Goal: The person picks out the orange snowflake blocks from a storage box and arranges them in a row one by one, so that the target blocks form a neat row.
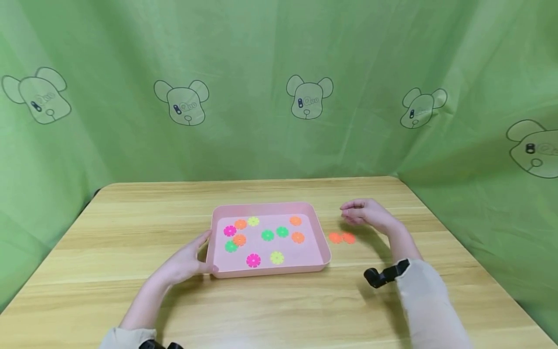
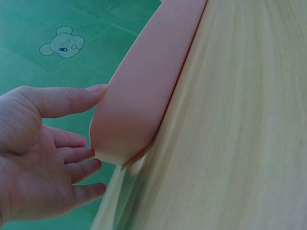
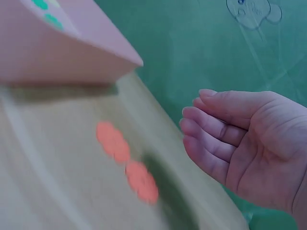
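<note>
My left hand (image 1: 185, 261), fingers spread, touches the tray (image 1: 270, 271) at its left, probably steadying it on the table (image 1: 270, 312). My right hand (image 1: 368, 214) hovers empty, loosely curved, near two orange discs (image 1: 335, 238) beside it.

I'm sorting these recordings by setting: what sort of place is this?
Probably a small staged recording booth: a green curtain printed with cartoon animal heads hangs behind and on both sides of a wood-grain table, where a pink tray holds colourful flower-shaped discs.
</note>
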A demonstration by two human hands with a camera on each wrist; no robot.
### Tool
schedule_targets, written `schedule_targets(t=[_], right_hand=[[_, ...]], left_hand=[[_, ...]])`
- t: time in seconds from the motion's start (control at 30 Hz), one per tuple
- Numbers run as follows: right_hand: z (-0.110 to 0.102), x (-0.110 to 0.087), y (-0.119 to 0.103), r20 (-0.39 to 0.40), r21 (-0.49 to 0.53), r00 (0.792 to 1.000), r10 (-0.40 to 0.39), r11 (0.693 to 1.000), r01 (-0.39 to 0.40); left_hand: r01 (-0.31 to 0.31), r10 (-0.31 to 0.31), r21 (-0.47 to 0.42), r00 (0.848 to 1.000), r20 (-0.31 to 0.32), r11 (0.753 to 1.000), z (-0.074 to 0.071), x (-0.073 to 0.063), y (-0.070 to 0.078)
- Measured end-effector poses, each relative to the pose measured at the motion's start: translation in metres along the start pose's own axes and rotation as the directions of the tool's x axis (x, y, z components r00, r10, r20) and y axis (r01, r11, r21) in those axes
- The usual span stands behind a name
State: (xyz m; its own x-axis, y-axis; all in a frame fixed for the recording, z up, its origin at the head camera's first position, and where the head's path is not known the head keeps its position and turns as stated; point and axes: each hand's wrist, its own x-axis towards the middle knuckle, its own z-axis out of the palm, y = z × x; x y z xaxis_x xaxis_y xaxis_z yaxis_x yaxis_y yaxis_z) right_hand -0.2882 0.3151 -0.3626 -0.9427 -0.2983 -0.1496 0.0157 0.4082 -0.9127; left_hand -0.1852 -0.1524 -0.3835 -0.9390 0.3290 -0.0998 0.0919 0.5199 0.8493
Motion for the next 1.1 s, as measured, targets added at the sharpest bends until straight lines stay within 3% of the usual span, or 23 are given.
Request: schedule_targets(t=[0.3, 0.63, 1.1], right_hand=[[0.027, 0.024, -0.033, 0.047, 0.028, 0.997, -0.057, 0.998, 0.056], [0.070, 0.053, -0.071, 0.076, 0.046, 0.996, -0.051, 0.998, 0.048], [0.132, 0.078, -0.089, 0.147, 0.066, 0.988, -0.039, 0.997, 0.029]], left_hand=[[0.005, -0.005, 0.012, 1.000, 0.000, 1.000, 0.000, 0.000, -0.001], [-0.004, 0.004, 0.022, 1.000, -0.003, 1.000, 0.000, 0.002, -0.003], [0.005, -0.005, 0.039, 1.000, -0.010, 0.999, -0.001, 0.002, -0.003]])
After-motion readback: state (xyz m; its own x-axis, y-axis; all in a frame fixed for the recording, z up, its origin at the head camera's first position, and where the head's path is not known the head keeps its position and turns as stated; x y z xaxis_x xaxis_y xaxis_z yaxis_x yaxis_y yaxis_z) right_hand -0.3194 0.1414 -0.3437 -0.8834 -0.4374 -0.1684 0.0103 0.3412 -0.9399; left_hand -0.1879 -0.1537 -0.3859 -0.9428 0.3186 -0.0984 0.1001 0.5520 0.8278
